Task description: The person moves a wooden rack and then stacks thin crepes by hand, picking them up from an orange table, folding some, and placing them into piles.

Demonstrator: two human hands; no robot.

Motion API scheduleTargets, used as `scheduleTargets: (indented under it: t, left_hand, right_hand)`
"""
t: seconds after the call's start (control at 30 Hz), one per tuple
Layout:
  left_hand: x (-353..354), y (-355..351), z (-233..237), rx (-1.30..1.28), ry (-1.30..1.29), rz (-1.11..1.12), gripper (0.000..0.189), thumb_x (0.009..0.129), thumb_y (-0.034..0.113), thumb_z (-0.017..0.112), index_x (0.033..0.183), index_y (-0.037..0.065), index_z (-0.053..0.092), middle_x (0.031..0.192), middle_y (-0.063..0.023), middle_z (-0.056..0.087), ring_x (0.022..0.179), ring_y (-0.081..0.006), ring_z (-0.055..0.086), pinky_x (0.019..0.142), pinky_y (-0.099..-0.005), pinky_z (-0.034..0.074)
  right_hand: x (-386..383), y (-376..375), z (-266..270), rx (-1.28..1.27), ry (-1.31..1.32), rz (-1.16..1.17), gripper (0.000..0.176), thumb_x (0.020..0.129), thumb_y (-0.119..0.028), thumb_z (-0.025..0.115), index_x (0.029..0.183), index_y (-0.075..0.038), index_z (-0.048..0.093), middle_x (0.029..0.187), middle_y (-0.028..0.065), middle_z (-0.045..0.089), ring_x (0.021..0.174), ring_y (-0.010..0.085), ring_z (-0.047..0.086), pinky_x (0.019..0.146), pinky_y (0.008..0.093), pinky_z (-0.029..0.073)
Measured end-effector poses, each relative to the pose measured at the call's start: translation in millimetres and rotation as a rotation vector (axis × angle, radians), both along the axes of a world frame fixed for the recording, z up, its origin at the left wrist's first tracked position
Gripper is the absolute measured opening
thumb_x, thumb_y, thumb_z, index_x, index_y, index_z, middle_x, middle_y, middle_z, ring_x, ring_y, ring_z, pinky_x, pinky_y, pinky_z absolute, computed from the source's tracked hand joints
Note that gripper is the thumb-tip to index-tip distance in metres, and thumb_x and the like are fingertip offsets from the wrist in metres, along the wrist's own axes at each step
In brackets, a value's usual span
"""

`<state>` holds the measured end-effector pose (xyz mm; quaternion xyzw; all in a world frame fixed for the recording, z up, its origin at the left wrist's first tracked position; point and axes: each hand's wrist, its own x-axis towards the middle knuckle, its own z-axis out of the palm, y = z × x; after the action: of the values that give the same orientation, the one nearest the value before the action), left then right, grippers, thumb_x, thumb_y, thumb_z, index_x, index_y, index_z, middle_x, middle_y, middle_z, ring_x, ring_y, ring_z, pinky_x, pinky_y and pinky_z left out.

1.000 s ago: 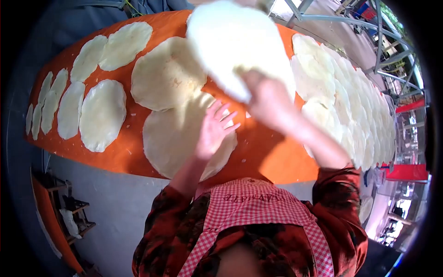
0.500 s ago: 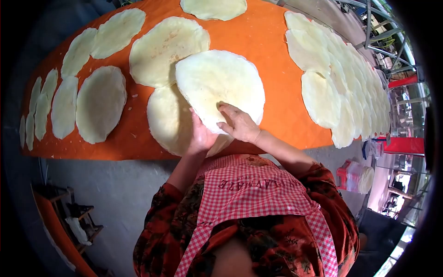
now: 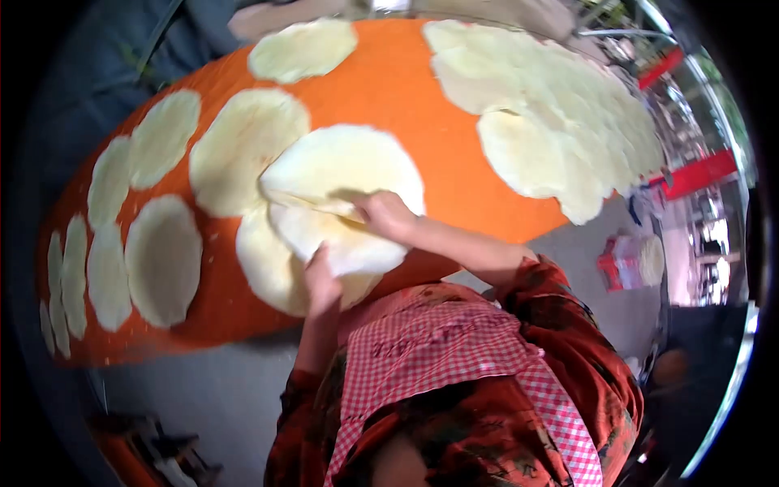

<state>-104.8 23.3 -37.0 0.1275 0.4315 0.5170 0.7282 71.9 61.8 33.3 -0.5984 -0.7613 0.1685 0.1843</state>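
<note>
A pale, thin round dough sheet (image 3: 349,162) lies in front of me, with its near part lifted and bunched in a ridge across the middle. My right hand (image 3: 388,216) is closed on that ridge, fingers pinched together. Below the ridge shows a whiter near part of the stack (image 3: 337,243). At its near edge my left hand (image 3: 322,280) grips, thumb on top and the other fingers hidden underneath. Partly covered by these is another round sheet (image 3: 264,264) on the orange cloth (image 3: 450,150).
Several overlapping sheets (image 3: 560,105) cover the right end of the table. More round sheets lie at the left, among them a large one (image 3: 164,260), and one at the far edge (image 3: 302,50). A red-and-clear container (image 3: 629,264) stands on the floor at right.
My right hand has closed and drawn up a ridge of the sheet, where it lay flat before. My left thumb now shows on top of the near edge. The camera view has shifted and tilted.
</note>
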Motion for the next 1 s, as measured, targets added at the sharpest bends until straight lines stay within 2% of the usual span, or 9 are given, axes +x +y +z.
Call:
scheduleTargets:
  t: [0.2, 0.33, 0.43, 0.5, 0.53, 0.63, 0.67, 0.77, 1.0]
  left_hand:
    - [-107.3, -0.7, -46.0, 0.525, 0.507, -0.313, 0.030, 0.089, 0.008, 0.051, 0.115, -0.005, 0.053, 0.112, -0.0163, 0.058, 0.103, -0.0264, 0.058, 0.088, -0.0384, 0.048]
    - [-85.6, -7.3, -8.4, -0.050, 0.073, -0.063, 0.033, 0.089, 0.012, 0.053, 0.117, -0.007, 0.051, 0.113, -0.0142, 0.057, 0.106, -0.0245, 0.056, 0.090, -0.0400, 0.046]
    - [-85.8, -13.4, -23.1, 0.166, 0.257, -0.097, 0.037, 0.087, 0.009, 0.057, 0.120, -0.005, 0.048, 0.116, -0.0123, 0.055, 0.105, -0.0245, 0.055, 0.092, -0.0397, 0.044]
    - [-65.6, -13.1, 7.7, 0.011, 0.097, 0.028, 0.040, 0.086, 0.008, 0.057, 0.123, -0.002, 0.046, 0.118, -0.0115, 0.054, 0.107, -0.0258, 0.054, 0.093, -0.0404, 0.044]
    - [-65.1, -11.8, 7.8, -0.001, 0.096, 0.027, 0.043, 0.086, 0.007, 0.055, 0.127, 0.001, 0.044, 0.121, -0.0115, 0.053, 0.109, -0.0271, 0.053, 0.094, -0.0419, 0.044]
    - [-47.0, -5.4, 37.0, 0.027, 0.087, 0.036, 0.043, 0.086, 0.006, 0.054, 0.127, -0.001, 0.043, 0.122, -0.0130, 0.052, 0.110, -0.0271, 0.053, 0.093, -0.0409, 0.045]
    - [-33.9, -3.8, 58.8, 0.043, 0.073, 0.031, 0.042, 0.086, 0.006, 0.054, 0.126, -0.004, 0.043, 0.121, -0.0138, 0.053, 0.109, -0.0263, 0.054, 0.093, -0.0396, 0.045]
    - [-16.5, 6.0, 103.9, 0.238, 0.029, -0.140, 0.042, 0.092, 0.017, 0.046, 0.130, 0.000, 0.040, 0.126, -0.0168, 0.049, 0.116, -0.0285, 0.050, 0.095, -0.0428, 0.044]
    - [-35.1, 23.2, 106.7, 0.459, 0.484, -0.219, 0.036, 0.095, 0.018, 0.039, 0.126, -0.001, 0.044, 0.124, -0.0180, 0.051, 0.116, -0.0328, 0.050, 0.096, -0.0416, 0.043]
  right_hand:
    - [209.7, 89.9, 121.8, 0.067, 0.257, -0.620, 0.017, 0.071, -0.015, 0.064, 0.081, -0.002, 0.066, 0.070, 0.0067, 0.065, 0.066, 0.0147, 0.059, 0.063, 0.0343, 0.048]
    - [372.5, 98.1, 46.7, 0.063, 0.352, -0.862, 0.024, 0.074, -0.017, 0.066, 0.091, 0.001, 0.064, 0.080, 0.0115, 0.065, 0.073, 0.0185, 0.061, 0.068, 0.0346, 0.049]
    - [348.6, 71.4, 0.8, 0.355, -0.146, -1.014, 0.039, 0.076, -0.022, 0.068, 0.107, 0.001, 0.058, 0.091, 0.0149, 0.065, 0.081, 0.0218, 0.062, 0.073, 0.0352, 0.050]
    - [216.4, 26.6, 8.9, 0.323, 0.354, -0.577, 0.052, 0.073, -0.025, 0.073, 0.116, -0.005, 0.052, 0.101, 0.0154, 0.062, 0.094, 0.0306, 0.060, 0.083, 0.0392, 0.048]
    - [123.6, -24.9, 90.4, -0.276, 0.518, -0.370, 0.055, 0.072, -0.026, 0.072, 0.119, -0.006, 0.050, 0.112, 0.0180, 0.057, 0.104, 0.0333, 0.055, 0.090, 0.0404, 0.044]
    - [23.1, -76.1, 25.7, -0.043, 0.180, 0.339, 0.086, 0.072, -0.032, 0.070, 0.140, -0.003, 0.026, 0.146, 0.0230, 0.022, 0.134, 0.0365, 0.025, 0.109, 0.0461, 0.025]
    - [-4.2, -84.4, 32.9, -0.014, 0.073, 0.308, 0.091, 0.070, -0.025, 0.070, 0.141, 0.002, 0.018, 0.144, 0.0245, 0.024, 0.132, 0.0359, 0.031, 0.105, 0.0443, 0.033]
    - [-11.3, -38.7, 48.7, 0.108, 0.168, 0.124, 0.045, 0.068, 0.000, 0.057, 0.113, 0.000, 0.054, 0.088, 0.0229, 0.061, 0.074, 0.0368, 0.061, 0.065, 0.0482, 0.048]
    - [175.6, -17.5, 140.7, -0.056, 0.813, -0.651, 0.028, 0.077, -0.001, 0.057, 0.104, -0.002, 0.063, 0.082, 0.0054, 0.063, 0.072, 0.0119, 0.058, 0.066, 0.0275, 0.049]
